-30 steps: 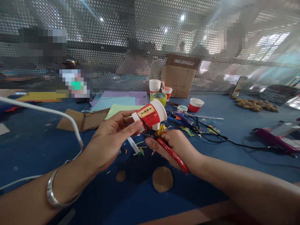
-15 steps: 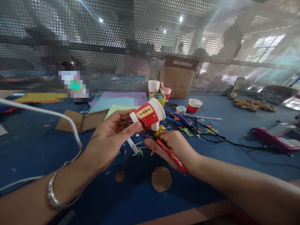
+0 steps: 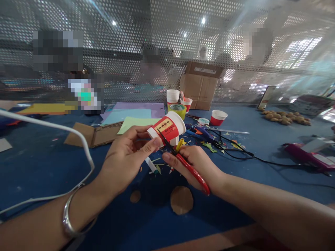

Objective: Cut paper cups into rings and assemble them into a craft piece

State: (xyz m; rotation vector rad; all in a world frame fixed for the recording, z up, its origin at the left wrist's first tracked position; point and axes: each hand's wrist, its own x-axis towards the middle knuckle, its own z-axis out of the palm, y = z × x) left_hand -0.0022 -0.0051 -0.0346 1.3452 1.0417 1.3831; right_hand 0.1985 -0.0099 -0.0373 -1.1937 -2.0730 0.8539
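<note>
Cup (image 3: 170, 129) was gripped by the left hand (image 3: 132, 153); scissors (image 3: 192, 170) were grasped in the right hand (image 3: 200, 162).

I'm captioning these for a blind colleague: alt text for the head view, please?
Left hand holds a tilted red-and-white paper cup while the right hand holds red-handled scissors against it. Two cardboard discs lie below on the blue table.

I can't see some fingertips of the left hand (image 3: 123, 157) behind the paper cup (image 3: 171, 128). The white cable (image 3: 77, 131) leaves my view at left; pixelation obscures people (image 3: 58, 50) near the mesh (image 3: 123, 26).
</note>
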